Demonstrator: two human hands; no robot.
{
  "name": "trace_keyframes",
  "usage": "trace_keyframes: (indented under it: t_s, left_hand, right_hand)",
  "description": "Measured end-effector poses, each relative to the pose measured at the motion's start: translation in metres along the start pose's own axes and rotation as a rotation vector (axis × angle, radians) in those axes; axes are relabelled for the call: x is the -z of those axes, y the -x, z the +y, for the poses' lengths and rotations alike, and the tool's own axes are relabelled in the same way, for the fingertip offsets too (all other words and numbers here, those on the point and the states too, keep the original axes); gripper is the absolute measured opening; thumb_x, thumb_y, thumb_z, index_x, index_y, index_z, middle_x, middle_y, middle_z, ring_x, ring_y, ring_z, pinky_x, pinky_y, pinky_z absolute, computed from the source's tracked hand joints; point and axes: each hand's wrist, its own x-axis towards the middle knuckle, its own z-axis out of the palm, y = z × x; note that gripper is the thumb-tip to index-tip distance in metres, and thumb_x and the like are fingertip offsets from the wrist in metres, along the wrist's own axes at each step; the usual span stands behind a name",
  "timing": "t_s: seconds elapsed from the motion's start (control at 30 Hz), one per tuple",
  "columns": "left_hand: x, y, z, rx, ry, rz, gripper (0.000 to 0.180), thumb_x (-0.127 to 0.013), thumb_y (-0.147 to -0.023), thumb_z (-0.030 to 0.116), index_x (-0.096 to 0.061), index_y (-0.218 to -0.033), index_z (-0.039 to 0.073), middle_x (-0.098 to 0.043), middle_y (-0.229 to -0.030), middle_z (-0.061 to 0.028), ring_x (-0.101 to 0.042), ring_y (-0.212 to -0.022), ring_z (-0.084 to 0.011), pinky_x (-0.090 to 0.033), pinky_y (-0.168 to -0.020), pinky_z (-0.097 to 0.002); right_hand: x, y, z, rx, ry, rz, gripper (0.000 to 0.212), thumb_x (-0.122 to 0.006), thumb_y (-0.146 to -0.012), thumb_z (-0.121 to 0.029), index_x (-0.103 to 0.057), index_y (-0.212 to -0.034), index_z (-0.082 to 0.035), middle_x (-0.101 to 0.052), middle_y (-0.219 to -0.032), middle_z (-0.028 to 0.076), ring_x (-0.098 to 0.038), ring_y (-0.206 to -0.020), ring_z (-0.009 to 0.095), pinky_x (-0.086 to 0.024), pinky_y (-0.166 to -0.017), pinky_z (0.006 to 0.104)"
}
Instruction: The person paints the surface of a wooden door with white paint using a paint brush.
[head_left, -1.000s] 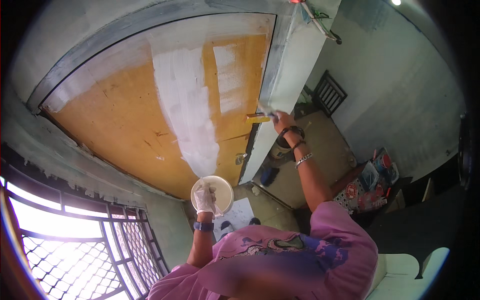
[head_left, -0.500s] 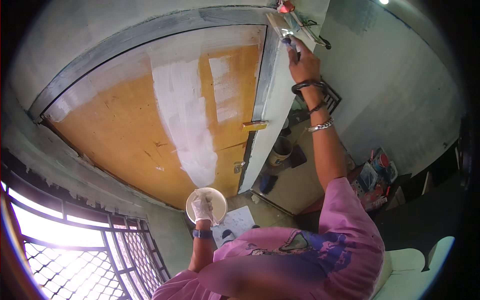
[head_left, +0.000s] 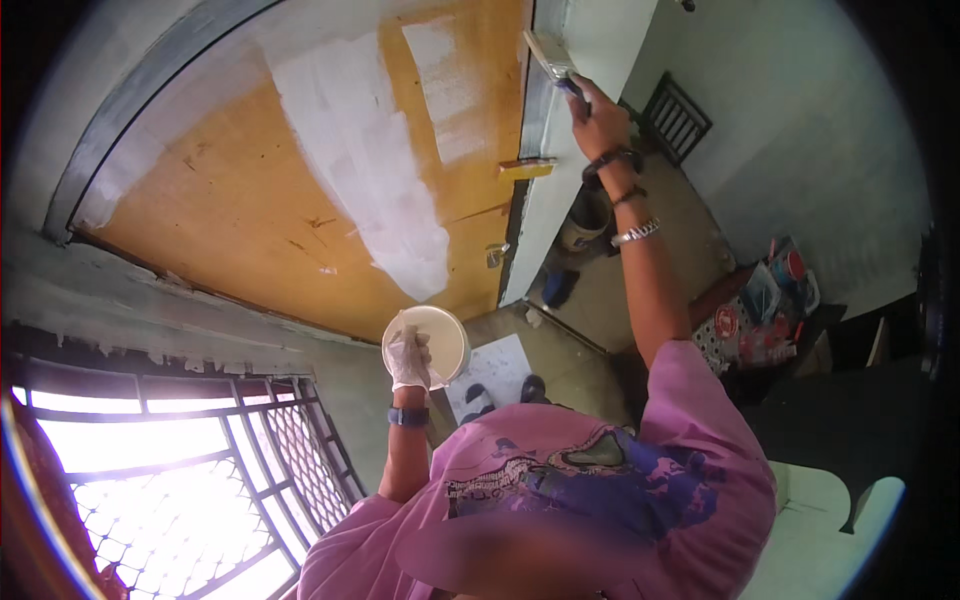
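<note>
A: Where is the brush (head_left: pixel 552 60) found?

B: Between twelve and one o'clock, by the grey door frame (head_left: pixel 536 120); whether contact is made cannot be told. Its dark handle is gripped by the closed fingers of the right hand (head_left: pixel 600 125).

A: How is it expected to handle?

B: As a light thing, soft in the bristles, stiff in the handle, where it is best held.

A: And the pale bucket (head_left: pixel 461 352)?

B: It is held between seven and eight o'clock, its near side apparently gripped by the left hand's (head_left: pixel 408 362) curled, gloved fingers. More weight is expected there, and a slippery rim if smeared.
</note>
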Motion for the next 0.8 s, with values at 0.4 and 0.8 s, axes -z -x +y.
trace_keyframes:
  t_s: [0.4,0.8]
  left_hand:
    - [0.020,0.014,0.015,0.084,-0.071,0.060,0.013,-0.050,-0.085,0.017,-0.053,-0.095,0.009,-0.044,-0.058,0.0033,-0.035,-0.041,-0.0028,-0.029,-0.034,-0.0166]
    - [0.021,0.027,0.042,0.081,-0.159,0.101,0.009,-0.049,-0.084,0.016,-0.051,-0.087,0.008,-0.043,-0.059,0.0035,-0.035,-0.042,-0.0032,-0.029,-0.036,-0.0166]
  right_hand:
    - [-0.066,0.197,0.085,-1.040,-0.567,-0.216,0.024,-0.056,-0.082,-0.022,-0.059,-0.105,-0.016,-0.060,-0.064,0.011,-0.058,-0.050,0.019,-0.044,-0.043,0.0312]
    - [-0.098,0.215,0.017,-1.032,-1.012,-0.575,0.028,-0.055,-0.084,-0.028,-0.058,-0.106,-0.012,-0.054,-0.059,0.001,-0.047,-0.044,0.010,-0.041,-0.041,0.0245]
